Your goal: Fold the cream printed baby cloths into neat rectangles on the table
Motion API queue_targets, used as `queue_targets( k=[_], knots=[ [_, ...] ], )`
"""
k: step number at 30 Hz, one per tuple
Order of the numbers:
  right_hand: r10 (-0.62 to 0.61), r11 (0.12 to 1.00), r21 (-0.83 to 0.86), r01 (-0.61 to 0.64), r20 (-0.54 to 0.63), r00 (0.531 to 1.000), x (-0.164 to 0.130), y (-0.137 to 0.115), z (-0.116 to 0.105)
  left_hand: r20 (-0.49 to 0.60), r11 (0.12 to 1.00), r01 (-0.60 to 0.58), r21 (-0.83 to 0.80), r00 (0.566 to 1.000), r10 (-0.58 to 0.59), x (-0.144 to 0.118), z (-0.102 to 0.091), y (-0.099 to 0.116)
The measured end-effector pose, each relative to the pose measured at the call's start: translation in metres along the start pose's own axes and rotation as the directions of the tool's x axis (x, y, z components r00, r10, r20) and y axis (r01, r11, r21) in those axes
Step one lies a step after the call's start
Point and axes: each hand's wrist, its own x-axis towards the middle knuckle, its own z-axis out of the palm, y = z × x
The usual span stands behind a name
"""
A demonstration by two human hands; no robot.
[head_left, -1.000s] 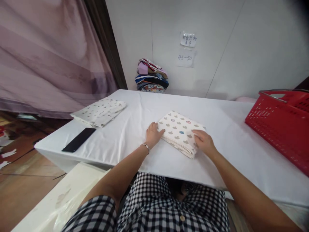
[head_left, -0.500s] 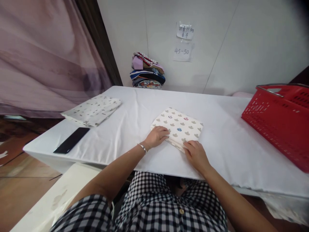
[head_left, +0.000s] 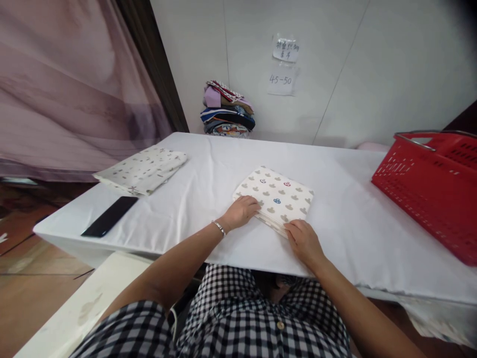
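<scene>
A folded white cloth (head_left: 279,191) with grey, blue and red printed motifs lies flat in several layers on the white-covered table (head_left: 208,209). At its left corner my left hand (head_left: 241,211) grips the near edge, fingers on top and the thumb by the layered side. My right hand (head_left: 303,239) holds the near right corner in the same way, its fingertips on the upper layer. The undersides of both thumbs are partly hidden. A silver bracelet (head_left: 219,227) circles my left wrist.
Another folded white cloth with small dark prints (head_left: 143,169) lies at the table's left, with a black phone (head_left: 111,216) in front of it. A red basket (head_left: 428,194) stands at the right. Behind the table's far edge is a pile of folded fabrics (head_left: 228,109).
My right hand has shifted very slightly down along the cloth's corner. The folded cloth and my left hand stay practically in place.
</scene>
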Motion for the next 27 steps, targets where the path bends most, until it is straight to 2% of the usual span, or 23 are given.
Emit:
queue_targets(
  k=[4, 10, 19, 24, 27],
  knots=[
    [0.028, 1.0, 0.008, -0.028, 0.051, 0.998, 0.003, -0.001, -0.002, 0.015, 0.997, 0.044, -0.061, 0.999, -0.043, 0.001, -0.001, 0.001],
    [0.114, 0.986, -0.14, -0.086, 0.203, 0.972, 0.018, -0.009, -0.007, -0.01, 0.987, 0.079, -0.143, 0.997, -0.081, 0.007, -0.005, 0.002],
    [0.016, 0.99, -0.139, -0.008, 0.057, 0.998, 0.008, -0.007, 0.003, -0.058, 0.988, -0.006, -0.154, 0.998, -0.003, 0.005, -0.005, -0.001],
    [0.011, 0.986, -0.166, -0.003, 0.049, 0.999, 0.008, -0.01, 0.007, -0.109, 0.983, 0.0, -0.184, 0.994, -0.02, 0.012, -0.002, 0.009],
    [0.018, 0.985, -0.173, -0.007, 0.058, 0.998, 0.005, -0.013, 0.006, -0.098, 0.983, -0.046, -0.179, 0.995, 0.029, 0.019, 0.004, 0.02]
  ],
)
